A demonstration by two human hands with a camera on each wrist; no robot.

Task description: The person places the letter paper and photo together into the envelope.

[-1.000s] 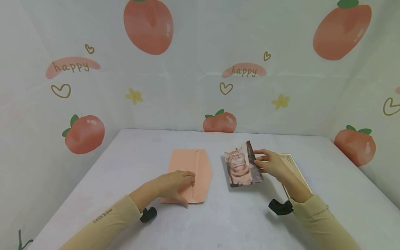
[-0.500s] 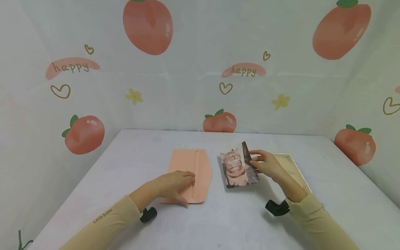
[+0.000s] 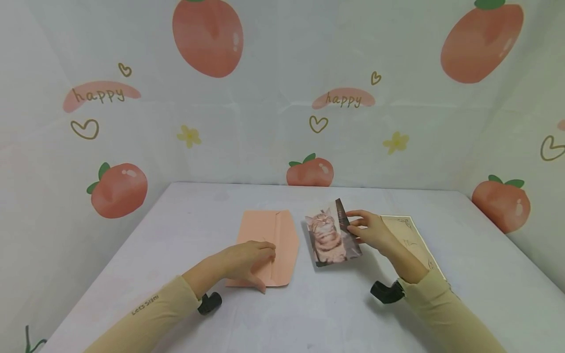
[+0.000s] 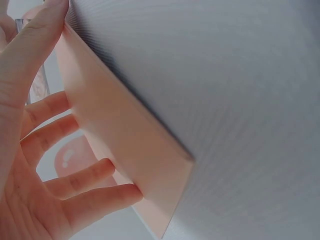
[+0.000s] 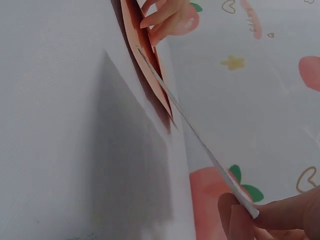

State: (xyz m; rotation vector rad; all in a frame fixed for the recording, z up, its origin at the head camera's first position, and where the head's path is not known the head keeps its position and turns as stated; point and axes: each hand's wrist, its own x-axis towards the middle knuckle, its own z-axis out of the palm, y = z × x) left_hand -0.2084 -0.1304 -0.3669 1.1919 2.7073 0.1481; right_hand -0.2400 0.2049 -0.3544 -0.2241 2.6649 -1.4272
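Observation:
A peach paper envelope (image 3: 286, 247) lies on the table with its flap spread toward the right. My left hand (image 3: 244, 262) rests over its left part; in the left wrist view, spread fingertips touch the envelope (image 4: 117, 125) and the thumb lies at its edge. From the right wrist view, the envelope's mouth (image 5: 145, 50) gapes slightly by the left fingers. My right hand (image 3: 372, 233) pinches the right edge of a cat postcard (image 3: 326, 238), held tilted above the table right of the envelope. That postcard (image 5: 195, 132) appears nearly edge-on in the right wrist view, its shadow below.
A cream card with a gold border (image 3: 412, 238) lies on the white table (image 3: 309, 318), partly under my right forearm. Black wrist devices (image 3: 387, 292) hang by both sleeves. Behind the table stands a white curtain (image 3: 265, 132) printed with peaches.
My right hand has moved left with the cat postcard, bringing it closer to the envelope and uncovering more of the cream card. My left hand and the envelope have stayed still.

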